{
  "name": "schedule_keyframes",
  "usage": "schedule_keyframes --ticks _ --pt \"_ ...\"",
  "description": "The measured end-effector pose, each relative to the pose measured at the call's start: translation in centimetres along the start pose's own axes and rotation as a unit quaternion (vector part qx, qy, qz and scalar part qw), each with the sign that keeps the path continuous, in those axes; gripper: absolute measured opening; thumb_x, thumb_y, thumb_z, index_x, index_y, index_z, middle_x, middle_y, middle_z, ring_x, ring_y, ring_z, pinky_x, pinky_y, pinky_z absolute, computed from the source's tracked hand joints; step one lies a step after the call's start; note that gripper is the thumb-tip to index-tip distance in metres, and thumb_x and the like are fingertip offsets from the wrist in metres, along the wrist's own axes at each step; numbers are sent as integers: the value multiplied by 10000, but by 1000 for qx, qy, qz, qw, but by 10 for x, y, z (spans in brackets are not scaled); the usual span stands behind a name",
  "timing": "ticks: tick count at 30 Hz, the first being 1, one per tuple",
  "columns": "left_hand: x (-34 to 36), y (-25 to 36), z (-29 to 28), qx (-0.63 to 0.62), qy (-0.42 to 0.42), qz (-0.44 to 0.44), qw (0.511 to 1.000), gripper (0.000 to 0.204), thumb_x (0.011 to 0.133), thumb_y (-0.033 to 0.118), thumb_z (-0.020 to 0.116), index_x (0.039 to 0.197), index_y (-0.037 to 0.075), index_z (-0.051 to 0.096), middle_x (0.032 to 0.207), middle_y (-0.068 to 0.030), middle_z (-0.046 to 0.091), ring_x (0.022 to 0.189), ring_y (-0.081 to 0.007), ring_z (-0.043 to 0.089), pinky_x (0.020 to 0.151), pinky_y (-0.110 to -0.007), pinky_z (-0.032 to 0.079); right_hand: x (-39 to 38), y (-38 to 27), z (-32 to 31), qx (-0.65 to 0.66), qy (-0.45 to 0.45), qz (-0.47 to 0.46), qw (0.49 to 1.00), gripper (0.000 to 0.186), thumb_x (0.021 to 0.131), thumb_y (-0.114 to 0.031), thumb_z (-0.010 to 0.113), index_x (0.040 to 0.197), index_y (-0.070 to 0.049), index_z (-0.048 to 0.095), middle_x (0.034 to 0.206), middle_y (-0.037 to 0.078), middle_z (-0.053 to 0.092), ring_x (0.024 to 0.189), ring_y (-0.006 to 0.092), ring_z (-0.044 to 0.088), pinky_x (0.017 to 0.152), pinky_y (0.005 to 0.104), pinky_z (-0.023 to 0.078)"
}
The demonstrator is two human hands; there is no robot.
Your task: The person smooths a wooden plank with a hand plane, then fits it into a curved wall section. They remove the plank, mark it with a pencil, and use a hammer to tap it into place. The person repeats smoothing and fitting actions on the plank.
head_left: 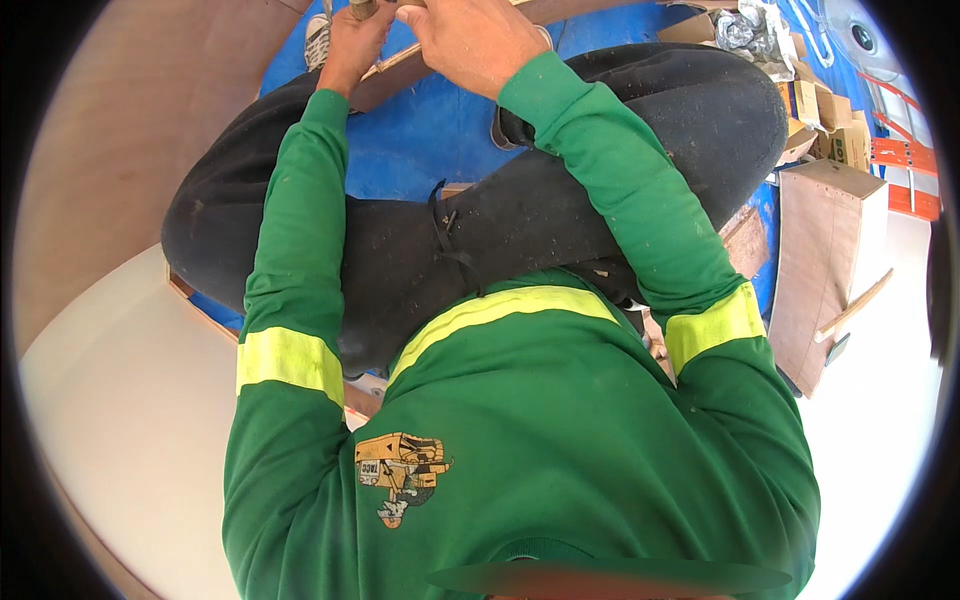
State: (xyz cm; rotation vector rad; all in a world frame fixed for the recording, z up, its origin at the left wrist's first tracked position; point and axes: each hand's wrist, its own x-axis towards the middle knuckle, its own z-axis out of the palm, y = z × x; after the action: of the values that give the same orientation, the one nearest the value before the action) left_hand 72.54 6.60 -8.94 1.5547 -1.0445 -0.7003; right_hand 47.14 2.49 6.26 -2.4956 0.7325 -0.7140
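Note:
At the top edge, my left hand (355, 50) is closed around a small object, with a thin metal piece and a round brownish end showing; the frame cuts it off. Beside it, my right hand (475, 45) is closed, thumb against a similar brownish piece that I cannot make out. Just below both hands lies a wooden board (380, 85) with a pale edge, over the blue floor (420, 140). My crossed legs in dark trousers (680, 120) are beneath my forearms, with a shoe (318, 40) at the top.
At the right stand cardboard boxes (840, 140), crumpled plastic (740, 30), a plywood box (820, 250) with a loose batten (855, 305) and an orange metal frame (900, 155). A plywood panel (100, 150) rises at the left above a white surface (110, 420).

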Motion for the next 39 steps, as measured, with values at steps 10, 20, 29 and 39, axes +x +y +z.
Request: schedule_keyframes --ticks 10,20,29,39 --pt "0 -18 -4 15 13 -36 999 253 1038 272 704 905 58 725 801 9 688 711 -89 604 637 -295 484 7 -6 -5 18 -4 21 1000 284 1088 -301 549 1133 -22 581 840 317 693 771 541 680 706 636 548" --pt "-5 -32 -17 10 -4 -4 1000 225 1037 229 698 901 53 730 811 5 703 721 -96 619 636 -306 482 9 -7 3 53 -60 5 997 265 1094 -282 533 1158 -28 574 923 304 718 831 536 690 748 636 546" --pt "-17 23 1 42 -22 -16 999 279 1019 274 725 871 38 732 746 4 663 688 -94 588 625 -301 453 9 -1 9 -15 -130 56 990 344 1091 -344 551 1159 -16 627 956 268 757 907 479 747 856 581 600" --pt "-6 52 119 296 -85 41 951 579 941 703 695 1073 140 665 939 -164 762 921 -438 733 771 -551 547 -2 84 -12 177 17 249 952 233 1069 -214 571 1217 -52 648 908 171 661 842 324 695 668 445 585"
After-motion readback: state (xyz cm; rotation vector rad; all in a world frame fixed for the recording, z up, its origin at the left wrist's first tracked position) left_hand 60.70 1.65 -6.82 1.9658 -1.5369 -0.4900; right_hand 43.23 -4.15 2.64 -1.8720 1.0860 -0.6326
